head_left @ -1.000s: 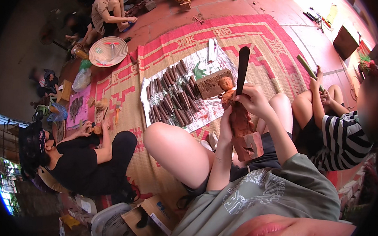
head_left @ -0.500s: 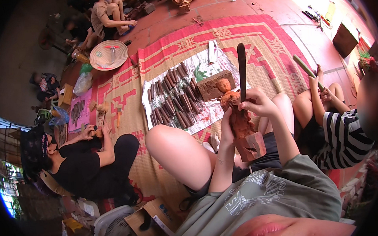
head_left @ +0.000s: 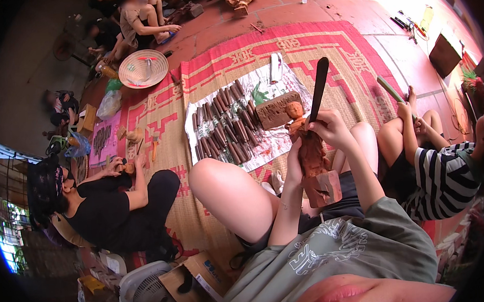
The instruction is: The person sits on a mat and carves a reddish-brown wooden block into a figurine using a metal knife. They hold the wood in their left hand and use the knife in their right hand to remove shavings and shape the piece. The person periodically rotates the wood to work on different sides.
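A reddish-brown carved wooden figurine (head_left: 314, 160), with a rounded head at its top and a blocky base, stands upright in front of my lap. My left hand (head_left: 294, 163) is wrapped round its side. With my right hand (head_left: 331, 129) I pinch a long dark carving tool (head_left: 320, 85) near the figurine's upper part. The tool's long end sticks upward, leaning to the right. Its lower end is hidden by my fingers and the figurine. Just behind the figurine's head lies a rough brown block (head_left: 275, 110).
Many-handled rows of carving tools (head_left: 226, 124) lie on a white sheet (head_left: 198, 153) over a red-and-tan mat (head_left: 324, 46). A person in black (head_left: 104, 209) works at my left; another in stripes (head_left: 443, 177) holds a green stick at my right. A woven hat (head_left: 129, 75) lies far left.
The tool's upper end has tipped further right, and my right hand has shifted slightly with it. My left hand keeps its hold on the figurine. The whole view has moved a little.
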A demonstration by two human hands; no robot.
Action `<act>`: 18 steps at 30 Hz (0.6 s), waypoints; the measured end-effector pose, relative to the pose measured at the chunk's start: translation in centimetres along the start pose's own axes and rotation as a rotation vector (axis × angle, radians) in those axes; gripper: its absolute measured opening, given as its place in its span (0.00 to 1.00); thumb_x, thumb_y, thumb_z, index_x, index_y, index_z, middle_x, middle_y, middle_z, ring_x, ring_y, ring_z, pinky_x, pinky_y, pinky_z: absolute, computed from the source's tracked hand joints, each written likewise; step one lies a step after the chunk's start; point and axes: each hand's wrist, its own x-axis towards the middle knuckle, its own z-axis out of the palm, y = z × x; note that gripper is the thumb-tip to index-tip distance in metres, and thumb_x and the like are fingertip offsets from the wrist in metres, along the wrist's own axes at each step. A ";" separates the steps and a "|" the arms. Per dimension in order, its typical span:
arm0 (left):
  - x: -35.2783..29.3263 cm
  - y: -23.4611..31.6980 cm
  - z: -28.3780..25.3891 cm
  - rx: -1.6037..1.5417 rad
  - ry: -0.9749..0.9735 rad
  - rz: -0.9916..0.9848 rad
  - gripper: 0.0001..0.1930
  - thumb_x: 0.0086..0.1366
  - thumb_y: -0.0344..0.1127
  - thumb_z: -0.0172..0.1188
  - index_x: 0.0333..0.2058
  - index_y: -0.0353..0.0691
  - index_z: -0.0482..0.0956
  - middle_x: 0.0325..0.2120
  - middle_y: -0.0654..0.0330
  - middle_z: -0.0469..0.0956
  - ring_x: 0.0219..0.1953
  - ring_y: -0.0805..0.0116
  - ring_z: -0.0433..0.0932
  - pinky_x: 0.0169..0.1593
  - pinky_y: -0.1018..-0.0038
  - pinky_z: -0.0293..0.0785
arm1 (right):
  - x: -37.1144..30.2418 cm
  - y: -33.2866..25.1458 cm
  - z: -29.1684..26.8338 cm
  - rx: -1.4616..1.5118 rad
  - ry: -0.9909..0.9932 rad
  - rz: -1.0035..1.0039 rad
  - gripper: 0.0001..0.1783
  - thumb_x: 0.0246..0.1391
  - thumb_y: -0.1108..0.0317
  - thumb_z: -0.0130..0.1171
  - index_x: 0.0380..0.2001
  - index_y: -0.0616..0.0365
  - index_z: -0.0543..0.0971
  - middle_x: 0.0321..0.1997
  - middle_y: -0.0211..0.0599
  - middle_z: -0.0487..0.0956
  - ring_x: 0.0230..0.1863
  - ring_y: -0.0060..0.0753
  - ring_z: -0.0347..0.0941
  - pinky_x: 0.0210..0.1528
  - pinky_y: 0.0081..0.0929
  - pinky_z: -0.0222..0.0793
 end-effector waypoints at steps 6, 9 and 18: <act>-0.3 0.3 0.8 -0.016 0.010 0.053 0.25 0.65 0.52 0.33 0.41 0.34 0.68 0.29 0.54 0.75 0.27 0.60 0.77 0.32 0.66 0.76 | -0.3 -0.9 -1.0 0.110 -0.240 -0.021 0.06 0.42 0.73 0.59 0.24 0.64 0.75 0.20 0.41 0.72 0.22 0.36 0.69 0.27 0.29 0.63; -0.2 0.2 0.5 0.006 0.025 0.027 0.26 0.65 0.52 0.33 0.41 0.34 0.68 0.29 0.54 0.75 0.27 0.60 0.77 0.32 0.66 0.76 | -0.4 0.2 0.1 0.025 0.006 0.062 0.04 0.43 0.73 0.58 0.23 0.63 0.76 0.19 0.39 0.72 0.21 0.31 0.67 0.26 0.28 0.63; 0.1 -0.2 -0.3 0.033 0.024 0.022 0.26 0.64 0.53 0.33 0.41 0.34 0.69 0.29 0.53 0.75 0.26 0.60 0.77 0.30 0.66 0.76 | -0.2 -0.1 -0.6 -0.011 -0.111 -0.072 0.04 0.42 0.74 0.59 0.23 0.64 0.75 0.20 0.42 0.72 0.21 0.40 0.67 0.26 0.29 0.62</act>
